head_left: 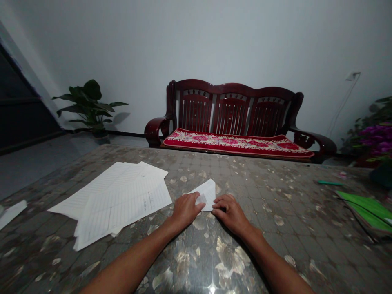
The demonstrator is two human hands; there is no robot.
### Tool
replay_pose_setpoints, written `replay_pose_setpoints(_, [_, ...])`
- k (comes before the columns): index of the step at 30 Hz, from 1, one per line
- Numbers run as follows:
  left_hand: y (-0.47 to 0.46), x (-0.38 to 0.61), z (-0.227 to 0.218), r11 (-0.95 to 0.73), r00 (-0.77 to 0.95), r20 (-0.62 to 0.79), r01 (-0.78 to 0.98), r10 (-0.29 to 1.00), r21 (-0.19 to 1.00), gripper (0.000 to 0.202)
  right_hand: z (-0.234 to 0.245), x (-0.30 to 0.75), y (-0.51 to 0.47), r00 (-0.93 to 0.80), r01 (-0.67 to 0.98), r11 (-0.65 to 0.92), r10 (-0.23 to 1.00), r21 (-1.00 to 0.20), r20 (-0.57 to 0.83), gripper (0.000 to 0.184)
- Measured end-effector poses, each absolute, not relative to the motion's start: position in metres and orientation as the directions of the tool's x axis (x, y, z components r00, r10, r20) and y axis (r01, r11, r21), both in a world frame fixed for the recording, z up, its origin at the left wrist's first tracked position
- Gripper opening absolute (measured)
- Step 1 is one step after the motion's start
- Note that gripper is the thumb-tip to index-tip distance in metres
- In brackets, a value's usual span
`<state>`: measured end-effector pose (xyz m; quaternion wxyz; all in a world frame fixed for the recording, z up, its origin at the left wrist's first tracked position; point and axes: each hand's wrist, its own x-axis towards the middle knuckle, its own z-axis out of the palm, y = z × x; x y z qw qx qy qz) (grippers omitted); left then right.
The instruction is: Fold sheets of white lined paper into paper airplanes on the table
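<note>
A small folded white paper (pixel 208 191) lies on the glossy flower-patterned table (pixel 251 228) just beyond my hands. My left hand (pixel 185 209) rests on its near left edge, fingers curled and pinching the paper. My right hand (pixel 230 212) presses the near right edge with fingers bent down onto it. Both forearms reach in from the bottom of the view. The near part of the paper is hidden under my fingers.
Several lined white sheets (pixel 116 200) lie spread to the left. A paper scrap (pixel 10 212) sits at the far left edge. Green folders (pixel 367 208) and a teal pen (pixel 330 183) lie at the right. A wooden bench (pixel 232 118) and potted plants (pixel 88 104) stand beyond the table.
</note>
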<state>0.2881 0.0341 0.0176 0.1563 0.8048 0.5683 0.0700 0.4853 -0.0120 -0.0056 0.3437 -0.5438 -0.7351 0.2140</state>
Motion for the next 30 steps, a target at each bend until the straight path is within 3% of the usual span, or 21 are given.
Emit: replay_pose_setpoints(30, [0.033, 0.286, 0.017, -0.317, 0.363, -0.058, 0.871, 0.930, 0.375, 0.032, -0.009, 0.470, -0.011, -0.096, 0.759, 0.283, 0.939, -0.586, 0.329, 0.011])
